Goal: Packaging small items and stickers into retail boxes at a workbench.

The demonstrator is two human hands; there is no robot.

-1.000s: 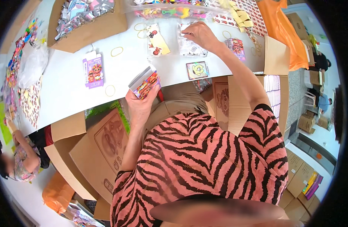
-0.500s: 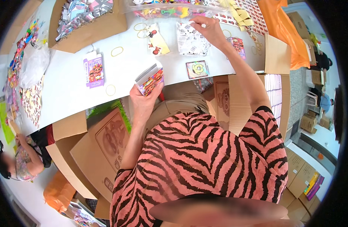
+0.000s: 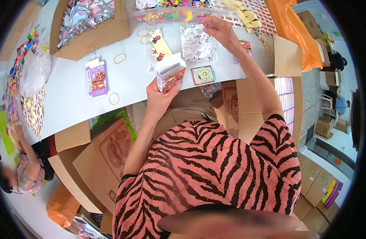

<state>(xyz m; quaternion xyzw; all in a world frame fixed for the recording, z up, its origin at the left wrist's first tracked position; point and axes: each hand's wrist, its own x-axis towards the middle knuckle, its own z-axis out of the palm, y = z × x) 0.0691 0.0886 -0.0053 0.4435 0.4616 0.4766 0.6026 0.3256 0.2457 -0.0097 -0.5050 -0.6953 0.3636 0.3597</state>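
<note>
My left hand (image 3: 159,97) is wrapped round a small purple printed carton (image 3: 171,75), held tilted at the table's near edge with its white top flaps open. Over a clear tray of small white printed packets (image 3: 198,47), my right hand (image 3: 222,33) pinches one white packet (image 3: 199,29) between thumb and fingertips. Left of the tray lies a yellow strip with red and black figures (image 3: 161,44). A shiny square card with a yellow cartoon figure (image 3: 203,75) rests just right of the carton. Close to the carton's left side is a small white slip (image 3: 151,69).
A second purple carton (image 3: 97,78) lies at the left among rubber bands (image 3: 119,59). Behind stand a cardboard box of small packets (image 3: 89,40) and a clear bin of colourful toys (image 3: 175,15). Open cardboard boxes (image 3: 103,147) sit below the table edge. Another person (image 3: 29,167) works at far left.
My left hand has brought the carton right and turned it more upright, its open top showing. My right hand has come slightly left, and a white packet now shows at its fingertips.
</note>
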